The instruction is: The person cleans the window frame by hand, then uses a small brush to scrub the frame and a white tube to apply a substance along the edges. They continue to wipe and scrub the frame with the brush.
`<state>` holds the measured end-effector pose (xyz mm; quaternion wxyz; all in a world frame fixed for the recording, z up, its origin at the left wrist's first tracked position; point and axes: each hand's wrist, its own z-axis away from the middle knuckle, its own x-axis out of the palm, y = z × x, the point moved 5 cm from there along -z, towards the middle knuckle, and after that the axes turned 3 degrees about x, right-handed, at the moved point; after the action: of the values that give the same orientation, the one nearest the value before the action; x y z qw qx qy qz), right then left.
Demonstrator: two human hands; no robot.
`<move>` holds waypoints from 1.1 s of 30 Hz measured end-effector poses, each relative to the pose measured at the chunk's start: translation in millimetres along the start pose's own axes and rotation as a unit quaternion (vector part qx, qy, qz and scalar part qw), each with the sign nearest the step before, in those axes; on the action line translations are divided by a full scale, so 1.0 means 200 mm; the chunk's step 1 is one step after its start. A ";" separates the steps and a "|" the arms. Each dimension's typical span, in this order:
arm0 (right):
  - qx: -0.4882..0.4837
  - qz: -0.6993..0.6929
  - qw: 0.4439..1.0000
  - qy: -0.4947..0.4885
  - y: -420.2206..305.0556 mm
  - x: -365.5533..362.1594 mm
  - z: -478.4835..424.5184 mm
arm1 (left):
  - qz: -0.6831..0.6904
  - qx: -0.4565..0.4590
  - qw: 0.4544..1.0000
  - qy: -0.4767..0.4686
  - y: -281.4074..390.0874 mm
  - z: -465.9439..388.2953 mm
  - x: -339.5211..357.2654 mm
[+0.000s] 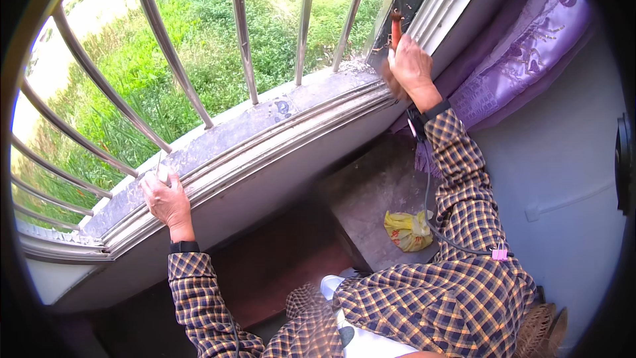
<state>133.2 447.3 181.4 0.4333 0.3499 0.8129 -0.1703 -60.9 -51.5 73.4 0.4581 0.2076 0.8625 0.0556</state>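
My right hand (pixel 411 63) is closed around a tool with an orange handle (pixel 396 32) at the right end of the window sill. The handle's tip is dark, and a blurred brown part of the tool shows below my hand. My left hand (pixel 166 201) is at the left part of the sill, fingers bent around a small pale object (pixel 163 174). A thin shaft seems to stick up from that object; its kind is unclear. Under both hands runs the grey, worn sill (pixel 233 117) with its pale sliding-window track (pixel 258 146). Whitish debris (pixel 360 65) lies near my right hand.
Metal window bars (pixel 241 35) rise along the sill's outer side, with greenery beyond. A purple curtain (pixel 502 67) hangs to the right. On the floor lies a yellow plastic bag (pixel 408 231). A cable (pixel 428 199) hangs along my right arm, held by a pink binder clip (pixel 499 253).
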 end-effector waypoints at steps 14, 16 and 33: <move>-0.019 0.042 0.997 -0.054 0.10 0.25 0.03 | 0.020 0.007 0.999 -0.027 0.05 -0.02 0.05; -0.030 0.023 0.999 -0.027 0.09 0.34 0.02 | 0.025 0.012 0.999 -0.025 0.09 -0.02 0.05; -0.002 -0.084 0.991 0.101 -0.08 0.04 -0.01 | 0.008 0.007 1.000 -0.010 0.03 0.00 0.02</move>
<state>118.4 439.9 175.7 0.3334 0.2955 0.8793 -0.1682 -62.2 -43.6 72.0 0.4647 0.2182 0.8566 0.0517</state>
